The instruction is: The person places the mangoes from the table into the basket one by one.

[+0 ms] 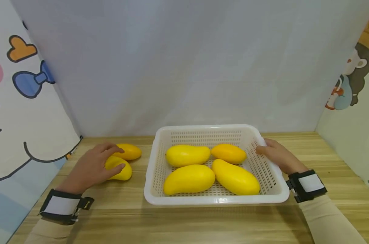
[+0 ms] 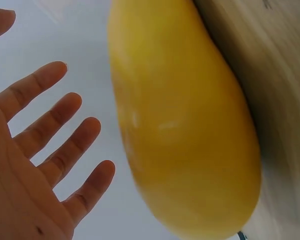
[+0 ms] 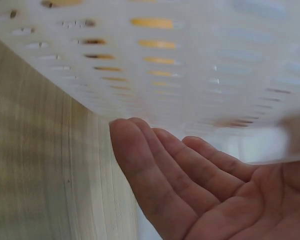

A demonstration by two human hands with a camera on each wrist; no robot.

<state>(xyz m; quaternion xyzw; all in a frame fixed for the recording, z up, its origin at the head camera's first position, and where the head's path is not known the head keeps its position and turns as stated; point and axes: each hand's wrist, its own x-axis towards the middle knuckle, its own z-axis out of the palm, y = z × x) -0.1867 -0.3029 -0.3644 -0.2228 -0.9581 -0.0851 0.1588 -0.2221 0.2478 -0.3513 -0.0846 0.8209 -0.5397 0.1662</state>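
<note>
My left hand [image 1: 91, 166] is over a yellow mango [image 1: 123, 170] on the left of the table. In the left wrist view its fingers are spread and apart from that large mango [image 2: 185, 120]. Just behind lies an orange-yellow mango [image 1: 131, 151]. With my right hand [image 1: 279, 156] I grip the right rim of a white plastic basket [image 1: 216, 200], thumb over the inside and fingers against the outer wall, as the right wrist view shows. Several mangoes lie in the basket, among them a yellow one [image 1: 188, 179] at the front left and an orange one [image 1: 229, 153] at the back.
The wooden table [image 1: 184, 225] runs back to a pale grey cloth backdrop [image 1: 184, 67]. A printed cartoon panel [image 1: 28, 118] stands along the left side, and another printed panel [image 1: 352, 135] along the right.
</note>
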